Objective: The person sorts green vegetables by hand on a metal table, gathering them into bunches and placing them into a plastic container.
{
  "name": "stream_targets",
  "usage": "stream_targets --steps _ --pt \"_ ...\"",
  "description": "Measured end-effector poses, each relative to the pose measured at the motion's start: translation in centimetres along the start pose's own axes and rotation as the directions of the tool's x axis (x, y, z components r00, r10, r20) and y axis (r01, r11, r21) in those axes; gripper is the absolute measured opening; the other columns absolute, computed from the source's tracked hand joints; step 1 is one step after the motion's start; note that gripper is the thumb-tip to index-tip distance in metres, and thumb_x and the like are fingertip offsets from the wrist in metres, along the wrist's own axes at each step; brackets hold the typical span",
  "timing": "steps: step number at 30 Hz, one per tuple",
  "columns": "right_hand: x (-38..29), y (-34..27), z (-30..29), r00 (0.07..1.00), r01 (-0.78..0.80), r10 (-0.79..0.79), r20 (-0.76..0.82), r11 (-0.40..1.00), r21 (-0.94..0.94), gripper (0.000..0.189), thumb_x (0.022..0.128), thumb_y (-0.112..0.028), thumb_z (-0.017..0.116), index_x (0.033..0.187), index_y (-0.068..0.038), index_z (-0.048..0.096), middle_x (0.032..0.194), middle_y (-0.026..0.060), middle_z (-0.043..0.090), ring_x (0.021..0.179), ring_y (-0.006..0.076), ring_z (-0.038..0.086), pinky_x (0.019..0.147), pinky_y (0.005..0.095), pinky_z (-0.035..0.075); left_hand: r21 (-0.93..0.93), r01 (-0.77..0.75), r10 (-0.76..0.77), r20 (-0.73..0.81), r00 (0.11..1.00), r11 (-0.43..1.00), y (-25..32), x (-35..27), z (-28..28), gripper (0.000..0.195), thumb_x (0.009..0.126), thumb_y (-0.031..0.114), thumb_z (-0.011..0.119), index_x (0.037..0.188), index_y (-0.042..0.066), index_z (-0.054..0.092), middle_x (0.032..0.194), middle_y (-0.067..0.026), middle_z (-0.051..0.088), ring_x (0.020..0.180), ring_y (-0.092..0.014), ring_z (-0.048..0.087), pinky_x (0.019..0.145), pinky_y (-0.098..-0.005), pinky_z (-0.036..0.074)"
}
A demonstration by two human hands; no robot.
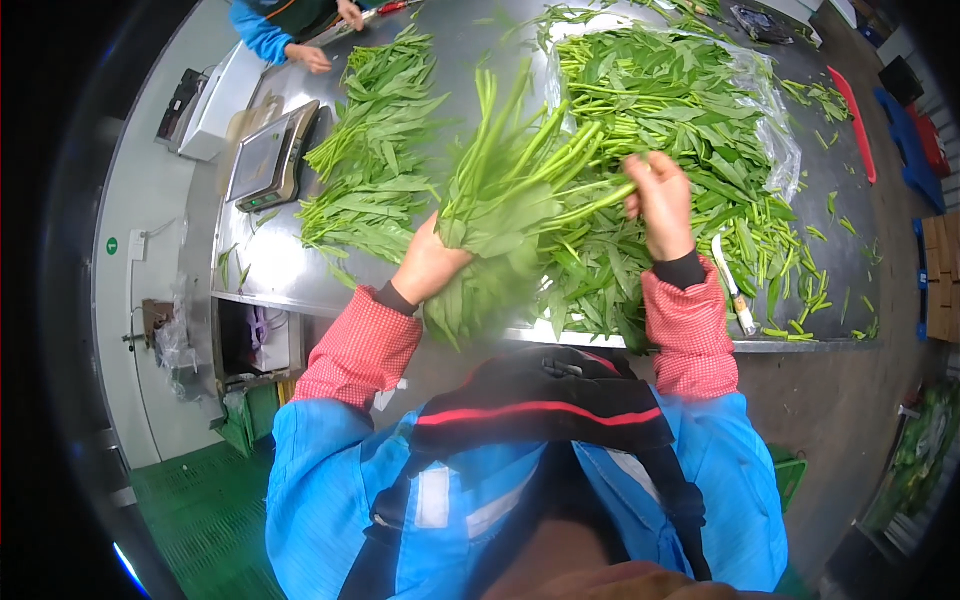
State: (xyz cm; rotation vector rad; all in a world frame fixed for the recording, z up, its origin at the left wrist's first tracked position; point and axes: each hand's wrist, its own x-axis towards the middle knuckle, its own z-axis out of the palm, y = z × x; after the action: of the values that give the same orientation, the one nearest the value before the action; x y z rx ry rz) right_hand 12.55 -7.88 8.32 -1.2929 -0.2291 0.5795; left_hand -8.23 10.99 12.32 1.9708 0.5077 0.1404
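Observation:
My left hand is closed around a bunch of water spinach, its leaves hanging below and its stems fanning up to the right. Between the thumb and fingers of my right hand are the ends of a few stems at the bunch's right side. Part of the bunch is blurred. Beyond my right hand lies a large heap of water spinach on clear plastic sheeting. A knife with a curved blade rests right of my right sleeve, beside cut stem pieces.
Several sorted bunches line the left of the steel table. A digital scale stands beside them. Across the table are another person's hands. At the right edge lies a red strip; a green crate sits low on the left.

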Motion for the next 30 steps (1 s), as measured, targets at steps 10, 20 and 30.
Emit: stream_targets --steps 10,20,30 --pt "1.8 -1.7 -7.8 0.953 0.279 -0.183 -0.243 0.845 0.457 0.010 0.093 -0.015 0.052 0.095 -0.006 0.052 0.072 -0.0004 0.053 0.057 0.0061 0.047 0.048 0.0180 0.038 -0.053 0.074 -0.074 -0.009 0.997 0.996 -2.2 -0.3 -1.4 0.050 0.068 -0.006 0.056 0.118 -0.001 0.051 0.107 -0.0097 0.062 0.096 -0.017 0.058 0.086 -0.0276 0.045" --pt "-2.2 -3.3 0.9 0.723 0.606 -0.553 0.414 0.219 -0.765 0.046 0.067 -0.044 0.071 0.083 -0.002 0.062 0.088 0.0137 0.056 0.078 0.0305 0.055 0.074 0.0417 0.044 0.262 -0.020 0.048 -0.104 0.993 0.965 -3.0 0.3 -1.6 0.041 0.071 0.001 0.064 0.112 0.001 0.054 0.102 -0.0116 0.065 0.092 -0.020 0.061 0.081 -0.0312 0.047" --pt "-1.8 0.8 0.9 0.714 0.617 -0.577 0.397 0.249 -0.747 0.014 0.084 -0.020 0.057 0.077 -0.008 0.060 0.075 0.0111 0.059 0.065 0.0283 0.055 0.066 0.0398 0.044 0.186 -0.119 0.131 -0.051 0.990 0.975 -5.7 -0.3 -1.9 0.043 0.067 0.000 0.061 0.110 -0.001 0.057 0.098 -0.0147 0.063 0.090 -0.025 0.061 0.082 -0.0316 0.047"
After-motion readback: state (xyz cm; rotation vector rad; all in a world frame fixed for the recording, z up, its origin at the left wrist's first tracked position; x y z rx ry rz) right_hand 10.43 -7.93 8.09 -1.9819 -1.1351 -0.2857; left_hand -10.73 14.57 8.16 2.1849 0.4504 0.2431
